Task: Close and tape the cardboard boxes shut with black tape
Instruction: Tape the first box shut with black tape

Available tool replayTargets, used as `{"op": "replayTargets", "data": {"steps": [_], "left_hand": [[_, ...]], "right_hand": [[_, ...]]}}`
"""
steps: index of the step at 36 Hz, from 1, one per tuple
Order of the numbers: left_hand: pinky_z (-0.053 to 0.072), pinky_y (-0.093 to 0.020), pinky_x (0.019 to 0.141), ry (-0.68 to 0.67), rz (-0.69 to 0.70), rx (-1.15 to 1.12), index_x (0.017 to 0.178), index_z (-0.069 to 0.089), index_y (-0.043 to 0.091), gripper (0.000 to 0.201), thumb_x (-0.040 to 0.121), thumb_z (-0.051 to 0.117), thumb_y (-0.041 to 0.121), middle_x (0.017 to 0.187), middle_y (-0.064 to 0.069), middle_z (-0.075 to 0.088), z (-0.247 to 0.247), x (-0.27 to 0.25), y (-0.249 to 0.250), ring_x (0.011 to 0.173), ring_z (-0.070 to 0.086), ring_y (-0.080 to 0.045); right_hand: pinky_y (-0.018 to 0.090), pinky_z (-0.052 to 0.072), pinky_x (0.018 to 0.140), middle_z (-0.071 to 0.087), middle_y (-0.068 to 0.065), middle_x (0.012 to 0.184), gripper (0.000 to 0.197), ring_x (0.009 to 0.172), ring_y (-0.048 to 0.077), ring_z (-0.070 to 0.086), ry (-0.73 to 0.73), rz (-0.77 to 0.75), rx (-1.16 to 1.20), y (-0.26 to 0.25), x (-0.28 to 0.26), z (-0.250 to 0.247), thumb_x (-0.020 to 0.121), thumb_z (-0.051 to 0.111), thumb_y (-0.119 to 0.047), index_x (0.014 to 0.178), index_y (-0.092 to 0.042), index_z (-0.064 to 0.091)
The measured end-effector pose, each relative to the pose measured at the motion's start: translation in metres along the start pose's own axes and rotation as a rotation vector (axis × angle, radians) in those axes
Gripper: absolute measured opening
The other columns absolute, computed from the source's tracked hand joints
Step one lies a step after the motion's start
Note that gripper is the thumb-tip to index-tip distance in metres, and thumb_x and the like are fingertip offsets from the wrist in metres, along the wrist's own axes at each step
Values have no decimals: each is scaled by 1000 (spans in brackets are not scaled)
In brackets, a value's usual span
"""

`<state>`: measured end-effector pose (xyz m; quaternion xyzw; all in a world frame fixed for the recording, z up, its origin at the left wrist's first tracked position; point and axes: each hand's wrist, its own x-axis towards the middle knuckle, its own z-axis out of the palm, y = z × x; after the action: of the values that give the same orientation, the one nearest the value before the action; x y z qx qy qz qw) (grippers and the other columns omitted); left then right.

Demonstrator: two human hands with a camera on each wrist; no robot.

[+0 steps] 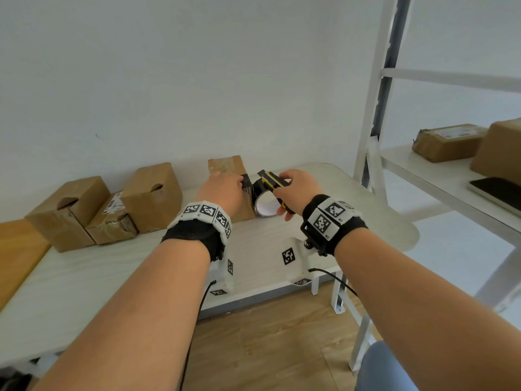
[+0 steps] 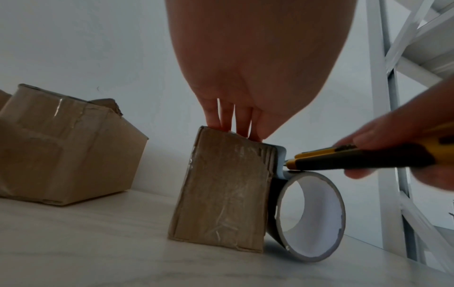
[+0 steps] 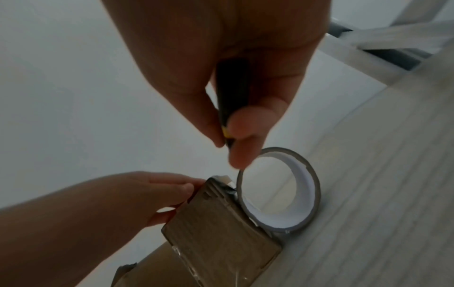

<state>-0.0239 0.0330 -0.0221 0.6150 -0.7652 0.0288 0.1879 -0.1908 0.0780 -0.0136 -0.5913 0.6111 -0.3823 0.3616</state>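
Observation:
A small cardboard box [image 1: 225, 166] [image 2: 221, 194] [image 3: 221, 223] stands on end on the white table [image 1: 98, 277]. A strip of black tape runs over its top right edge down to the black tape roll [image 1: 260, 190] [image 2: 326, 223] [image 3: 304, 184], which leans against the box's right side. My left hand [image 1: 222, 187] [image 2: 233, 116] [image 3: 147, 188] presses its fingertips on the box top beside the tape. My right hand [image 1: 298, 187] [image 3: 221, 77] grips a yellow and black utility knife [image 1: 275, 183] [image 2: 356, 161] [image 3: 232, 93]. Its tip sits at the strip between box and roll.
Three more cardboard boxes [image 1: 67, 213] [image 1: 112, 221] [image 1: 152, 196] stand along the wall at the left, one of them with open flaps [image 2: 61, 151]. A white metal rack [image 1: 375, 108] at the right carries parcels [image 1: 448, 142] and a dark flat device [image 1: 499, 193]. A wooden board [image 1: 17, 249] lies far left.

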Motion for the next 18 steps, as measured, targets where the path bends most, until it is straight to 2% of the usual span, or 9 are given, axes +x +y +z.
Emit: {"op": "replayTargets", "data": {"steps": [2,4,6,9,12,14,16,18], "left_hand": [[38,-31,80,3,-8,14,103,64,12,32,96,32,10,109,-6,61,0,0,1,110,48,-25],[39,-32,80,-10,-26,19,104,63,11,32,96,33,11,108,-7,61,-1,0,3,108,49,-25],[39,-33,81,-28,-35,11,103,63,10,30,96,34,10,106,-7,61,-2,1,4,107,49,-25],[39,-33,80,-54,-58,1,94,60,11,27,95,33,11,104,-8,60,-3,1,4,109,47,-25],[42,-38,86,-64,-79,-1,86,53,16,24,97,31,16,107,-8,59,-3,-1,4,115,44,-25],[43,-40,89,-80,-85,1,85,50,18,24,97,30,18,109,-8,58,-3,-2,5,115,44,-25],[43,-40,90,-94,-88,7,85,49,18,23,97,30,18,109,-8,57,-4,-3,6,116,42,-24],[43,-40,90,-93,-79,16,86,51,18,23,96,30,15,107,-7,58,-4,-4,6,119,40,-24]], "right_hand": [[31,55,47,66,10,83,46,53,23,65,-5,-39,-55,-3,-3,3,88,47,-7,133,-12,47],[30,53,45,65,10,81,38,48,22,63,-15,-59,-118,-5,-6,4,87,47,-8,125,-12,53],[30,52,45,66,12,83,34,50,23,63,-30,-68,-169,-8,-8,6,85,47,-8,117,-11,58],[25,48,40,67,12,86,34,54,26,65,-51,-67,-242,-13,-9,10,84,47,-7,115,-10,59],[22,44,38,65,11,85,30,55,25,65,-52,-64,-331,-16,-9,13,83,46,-6,110,-9,60],[28,51,46,65,12,88,27,64,27,66,-52,-84,-416,-18,-7,15,84,46,-6,107,-7,61],[33,57,63,64,12,93,25,72,28,63,-44,-101,-499,-20,-6,17,84,46,-6,106,-6,61],[33,56,66,64,11,91,23,69,26,59,-29,-117,-554,-22,-4,19,85,47,-6,103,-6,60]]}}
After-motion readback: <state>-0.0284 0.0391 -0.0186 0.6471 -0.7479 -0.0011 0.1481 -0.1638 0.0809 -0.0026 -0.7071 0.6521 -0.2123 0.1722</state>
